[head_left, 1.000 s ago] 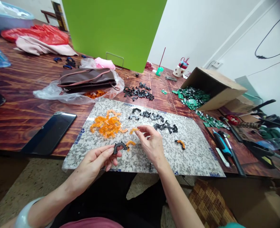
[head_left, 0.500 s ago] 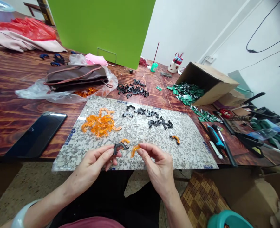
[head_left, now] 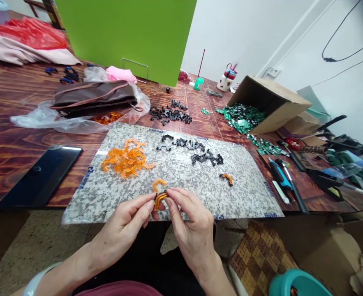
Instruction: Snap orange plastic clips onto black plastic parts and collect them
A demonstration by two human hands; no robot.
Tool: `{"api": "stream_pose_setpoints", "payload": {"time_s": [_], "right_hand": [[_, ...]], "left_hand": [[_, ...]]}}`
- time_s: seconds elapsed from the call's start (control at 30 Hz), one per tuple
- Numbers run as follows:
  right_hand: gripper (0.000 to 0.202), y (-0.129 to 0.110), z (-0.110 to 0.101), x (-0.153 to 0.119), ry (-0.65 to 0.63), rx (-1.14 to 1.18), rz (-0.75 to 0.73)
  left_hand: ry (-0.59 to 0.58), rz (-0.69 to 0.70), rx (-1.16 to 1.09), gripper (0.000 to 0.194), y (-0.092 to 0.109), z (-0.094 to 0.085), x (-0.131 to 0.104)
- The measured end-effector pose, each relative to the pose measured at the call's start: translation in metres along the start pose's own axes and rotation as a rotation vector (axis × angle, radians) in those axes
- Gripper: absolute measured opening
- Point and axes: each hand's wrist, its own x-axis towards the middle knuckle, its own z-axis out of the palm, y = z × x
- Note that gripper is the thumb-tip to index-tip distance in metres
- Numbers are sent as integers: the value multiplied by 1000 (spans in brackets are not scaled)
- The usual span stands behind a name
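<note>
My left hand and my right hand meet above the front edge of the speckled mat. Between their fingertips is a curved black plastic piece with an orange translucent piece lying against it; both hands are closed on the pair. Whether the two are locked together I cannot tell. Just beyond the fingers lies one loose orange curved piece. A heap of orange pieces is on the mat's left. Several black pieces lie at the back, and a joined black-and-orange piece rests on the right.
A phone lies left of the mat. Behind are a brown bag on clear plastic, more black parts and a green panel. To the right, a cardboard box spills green circuit boards near a blue cutter and a hammer.
My hands have come together. The orange piece in my right hand has moved left onto the black piece in my left hand. The view has shifted slightly.
</note>
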Motion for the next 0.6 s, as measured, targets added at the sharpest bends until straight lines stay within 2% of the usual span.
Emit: {"api": "stream_pose_setpoints", "payload": {"time_s": [0.43,0.6], "right_hand": [[25,-4,1,-1,7,55,-30],[23,-5,2,-4,18,40,-61]], "left_hand": [[-24,114,-12,31,0,-1,-6],[18,152,24,23,4,0,-5]]}}
